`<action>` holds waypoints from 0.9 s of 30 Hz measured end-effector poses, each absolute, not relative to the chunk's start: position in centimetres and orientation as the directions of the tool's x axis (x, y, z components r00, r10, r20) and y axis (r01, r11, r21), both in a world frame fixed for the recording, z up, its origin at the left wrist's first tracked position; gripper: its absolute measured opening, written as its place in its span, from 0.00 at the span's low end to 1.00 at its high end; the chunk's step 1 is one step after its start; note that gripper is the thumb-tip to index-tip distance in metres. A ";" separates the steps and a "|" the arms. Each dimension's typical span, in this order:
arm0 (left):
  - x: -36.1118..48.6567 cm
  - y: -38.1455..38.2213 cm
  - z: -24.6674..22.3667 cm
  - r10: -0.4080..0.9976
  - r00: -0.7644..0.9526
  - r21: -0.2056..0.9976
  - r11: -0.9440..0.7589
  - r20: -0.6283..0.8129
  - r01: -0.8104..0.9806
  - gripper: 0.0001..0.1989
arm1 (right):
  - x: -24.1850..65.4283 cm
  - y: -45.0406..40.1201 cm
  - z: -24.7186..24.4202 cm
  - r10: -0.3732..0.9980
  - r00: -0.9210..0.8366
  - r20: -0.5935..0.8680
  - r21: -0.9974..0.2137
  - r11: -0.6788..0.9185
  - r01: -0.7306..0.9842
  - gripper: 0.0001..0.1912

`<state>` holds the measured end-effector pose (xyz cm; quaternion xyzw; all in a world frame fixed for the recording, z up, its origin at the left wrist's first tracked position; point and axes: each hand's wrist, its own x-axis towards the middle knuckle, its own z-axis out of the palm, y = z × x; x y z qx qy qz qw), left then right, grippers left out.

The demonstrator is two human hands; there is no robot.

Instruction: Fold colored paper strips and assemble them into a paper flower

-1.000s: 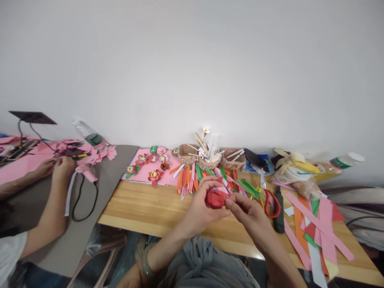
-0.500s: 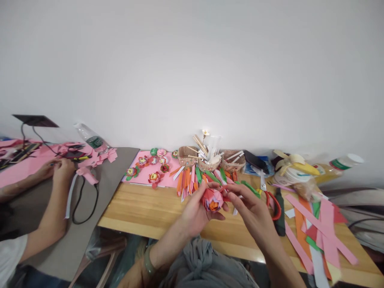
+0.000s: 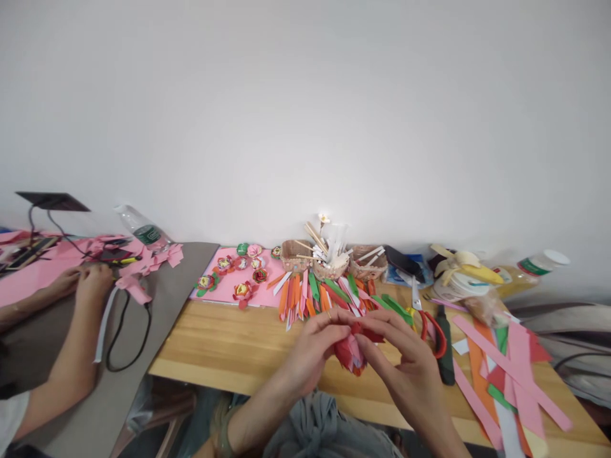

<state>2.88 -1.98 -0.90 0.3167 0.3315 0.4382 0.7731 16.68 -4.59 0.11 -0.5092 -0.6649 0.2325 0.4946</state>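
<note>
No wording, brand or number can be read. Far to the left of the left hand (image 3: 310,356), a clear bottle (image 3: 138,222) bears a green label (image 3: 149,235) with pale marks too small to make out. Beyond and to the right of the right hand (image 3: 405,362), a white-capped bottle (image 3: 543,261) has a green band (image 3: 530,266), its print blurred.
</note>
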 end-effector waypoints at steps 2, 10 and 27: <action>2.6 -2.0 -0.6 0.930 0.334 0.886 0.277 -0.150 -0.373 0.05 | 16.7 -4.6 0.1 0.887 0.027 0.462 -0.793 0.399 0.461 0.08; 2.1 -3.1 0.4 0.962 0.198 0.979 -0.198 0.186 0.040 0.10 | 16.7 -4.9 -0.2 0.845 0.043 0.533 -0.757 0.453 0.471 0.10; 1.6 -2.5 0.7 0.906 0.402 0.893 0.287 -0.135 -0.347 0.06 | 17.4 -5.2 0.6 0.974 -0.103 0.203 -0.974 0.211 0.079 0.09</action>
